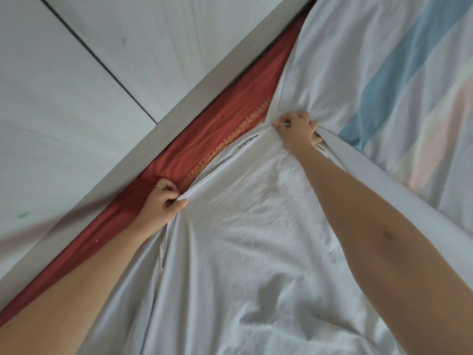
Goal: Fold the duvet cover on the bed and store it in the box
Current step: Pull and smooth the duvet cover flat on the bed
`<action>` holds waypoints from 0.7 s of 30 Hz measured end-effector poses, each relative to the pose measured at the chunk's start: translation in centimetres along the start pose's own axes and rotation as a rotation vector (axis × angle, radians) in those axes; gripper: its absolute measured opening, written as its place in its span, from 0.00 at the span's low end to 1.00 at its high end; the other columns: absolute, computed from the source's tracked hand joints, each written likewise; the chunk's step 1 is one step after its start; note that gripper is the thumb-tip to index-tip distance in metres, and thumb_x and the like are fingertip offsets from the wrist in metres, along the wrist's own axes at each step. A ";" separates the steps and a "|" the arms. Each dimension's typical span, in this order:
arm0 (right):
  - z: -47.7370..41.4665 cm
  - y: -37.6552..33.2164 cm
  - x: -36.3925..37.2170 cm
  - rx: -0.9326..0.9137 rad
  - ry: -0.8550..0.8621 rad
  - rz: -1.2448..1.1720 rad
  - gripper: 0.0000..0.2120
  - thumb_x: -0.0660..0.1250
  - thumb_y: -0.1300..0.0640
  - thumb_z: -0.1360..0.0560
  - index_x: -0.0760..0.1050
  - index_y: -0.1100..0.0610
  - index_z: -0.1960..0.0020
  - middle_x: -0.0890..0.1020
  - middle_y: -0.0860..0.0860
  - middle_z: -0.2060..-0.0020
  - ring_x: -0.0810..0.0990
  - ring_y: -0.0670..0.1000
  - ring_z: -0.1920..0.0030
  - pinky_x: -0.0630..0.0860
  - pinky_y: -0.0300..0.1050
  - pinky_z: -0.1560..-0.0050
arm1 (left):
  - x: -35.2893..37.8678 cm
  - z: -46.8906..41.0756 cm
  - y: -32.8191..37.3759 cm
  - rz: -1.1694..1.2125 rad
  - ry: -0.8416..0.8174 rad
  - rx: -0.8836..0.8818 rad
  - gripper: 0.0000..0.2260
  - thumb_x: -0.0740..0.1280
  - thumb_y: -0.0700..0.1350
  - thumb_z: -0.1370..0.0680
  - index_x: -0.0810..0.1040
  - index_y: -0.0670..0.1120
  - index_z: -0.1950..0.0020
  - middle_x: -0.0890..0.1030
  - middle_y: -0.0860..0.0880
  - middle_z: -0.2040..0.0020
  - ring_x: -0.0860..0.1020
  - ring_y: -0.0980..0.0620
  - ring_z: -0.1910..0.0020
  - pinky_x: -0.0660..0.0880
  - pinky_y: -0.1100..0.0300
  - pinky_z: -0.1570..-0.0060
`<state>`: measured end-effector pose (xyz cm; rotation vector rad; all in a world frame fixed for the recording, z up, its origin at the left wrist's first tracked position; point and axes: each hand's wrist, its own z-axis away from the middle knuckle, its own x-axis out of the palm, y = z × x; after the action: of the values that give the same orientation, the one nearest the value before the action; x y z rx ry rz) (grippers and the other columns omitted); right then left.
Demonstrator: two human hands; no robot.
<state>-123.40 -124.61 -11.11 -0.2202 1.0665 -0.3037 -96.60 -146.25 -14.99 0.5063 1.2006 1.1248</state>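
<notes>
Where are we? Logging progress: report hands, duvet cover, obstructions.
Left hand pinches duvet cover edge, beside red sheet. Right hand grips a bunched fold farther up. Cover rumpled, folding unfinished; box not in view.

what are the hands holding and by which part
Both grip the white fabric duvet cover along its edge by the red bed sheet: the left hand pinches the nearer part, the right hand a bunched part farther along.

Count: two hands, one left hand point(163, 201) and one right hand point(297, 134); one duvet cover point(243, 226); one red sheet point(230, 119); one ring point(159, 186); one grey rail point(179, 106).
</notes>
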 end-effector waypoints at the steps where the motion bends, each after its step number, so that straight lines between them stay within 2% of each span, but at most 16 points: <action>1: 0.4 0.1 -0.3 -0.072 0.022 0.098 0.11 0.61 0.48 0.21 0.75 0.50 0.43 0.67 0.51 0.37 0.62 0.58 0.34 0.55 0.65 0.34 | -0.2 -0.1 0.1 0.005 -0.010 -0.002 0.11 0.68 0.43 0.32 0.69 0.52 0.71 0.69 0.54 0.57 0.71 0.70 0.59 0.63 0.77 0.56; 4: 1.1 1.2 -1.2 -0.433 0.204 0.557 0.13 0.62 0.62 0.23 0.72 0.57 0.39 0.69 0.56 0.39 0.69 0.59 0.41 0.67 0.55 0.44 | -0.3 -0.3 -0.1 -0.008 -0.006 0.006 0.10 0.68 0.44 0.31 0.72 0.45 0.72 0.68 0.55 0.57 0.70 0.70 0.59 0.63 0.77 0.57; 6: 0.9 1.9 -1.9 -0.559 0.184 0.641 0.14 0.61 0.67 0.25 0.72 0.60 0.40 0.69 0.56 0.38 0.70 0.59 0.44 0.70 0.52 0.47 | -0.1 -0.3 -0.6 -0.009 -0.017 0.016 0.10 0.67 0.44 0.31 0.75 0.40 0.70 0.68 0.55 0.57 0.70 0.71 0.58 0.63 0.77 0.57; 8: 0.8 1.7 -2.5 -0.566 0.106 0.551 0.11 0.60 0.67 0.23 0.75 0.61 0.43 0.70 0.55 0.39 0.72 0.58 0.44 0.73 0.51 0.50 | 0.1 -0.1 -0.9 0.005 -0.023 0.015 0.11 0.67 0.44 0.31 0.76 0.37 0.68 0.68 0.55 0.57 0.70 0.71 0.58 0.63 0.77 0.58; 10: 1.0 0.8 -3.0 -0.564 0.118 0.447 0.10 0.59 0.67 0.23 0.76 0.61 0.46 0.73 0.53 0.41 0.75 0.57 0.48 0.73 0.49 0.55 | 0.1 -0.2 -0.8 0.012 -0.015 0.020 0.10 0.67 0.44 0.31 0.76 0.38 0.68 0.68 0.55 0.57 0.70 0.71 0.58 0.63 0.77 0.58; 13: 1.8 -0.5 -3.5 -0.454 0.175 0.366 0.12 0.59 0.69 0.25 0.78 0.60 0.48 0.75 0.51 0.44 0.78 0.55 0.53 0.68 0.44 0.58 | -0.2 -0.2 -0.3 0.026 -0.023 0.002 0.08 0.67 0.45 0.32 0.73 0.47 0.70 0.68 0.56 0.57 0.70 0.71 0.58 0.63 0.77 0.58; 15: 1.7 -1.1 -3.6 -0.428 0.159 0.433 0.13 0.59 0.69 0.24 0.79 0.58 0.47 0.76 0.51 0.45 0.79 0.56 0.53 0.66 0.44 0.59 | -0.4 0.0 -0.2 0.038 -0.007 -0.008 0.08 0.67 0.45 0.32 0.71 0.50 0.70 0.68 0.56 0.57 0.70 0.72 0.58 0.63 0.78 0.57; 18: 0.7 -2.1 -2.8 -0.395 0.023 0.464 0.11 0.57 0.62 0.21 0.77 0.59 0.44 0.75 0.55 0.46 0.78 0.59 0.50 0.68 0.46 0.57 | -0.1 0.2 0.3 0.023 -0.036 -0.032 0.10 0.67 0.45 0.32 0.70 0.52 0.72 0.68 0.55 0.58 0.70 0.71 0.57 0.62 0.79 0.56; 20: 1.1 -2.9 -0.7 -0.355 -0.136 0.349 0.13 0.58 0.55 0.19 0.70 0.61 0.39 0.69 0.58 0.41 0.76 0.58 0.49 0.68 0.47 0.52 | -0.1 0.0 0.2 0.028 -0.049 -0.060 0.09 0.67 0.46 0.33 0.73 0.48 0.73 0.68 0.55 0.58 0.70 0.71 0.57 0.62 0.78 0.56; 21: 1.4 -2.8 0.5 -0.341 -0.156 0.289 0.16 0.58 0.51 0.19 0.66 0.61 0.38 0.66 0.59 0.40 0.75 0.58 0.49 0.68 0.47 0.52 | -0.1 -0.2 0.2 0.013 -0.036 -0.055 0.10 0.67 0.47 0.33 0.74 0.45 0.73 0.68 0.55 0.58 0.70 0.70 0.57 0.63 0.76 0.57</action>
<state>-122.29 -127.35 -9.93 -0.3831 0.9755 0.1560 -96.83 -146.32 -14.82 0.4910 1.1341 1.1521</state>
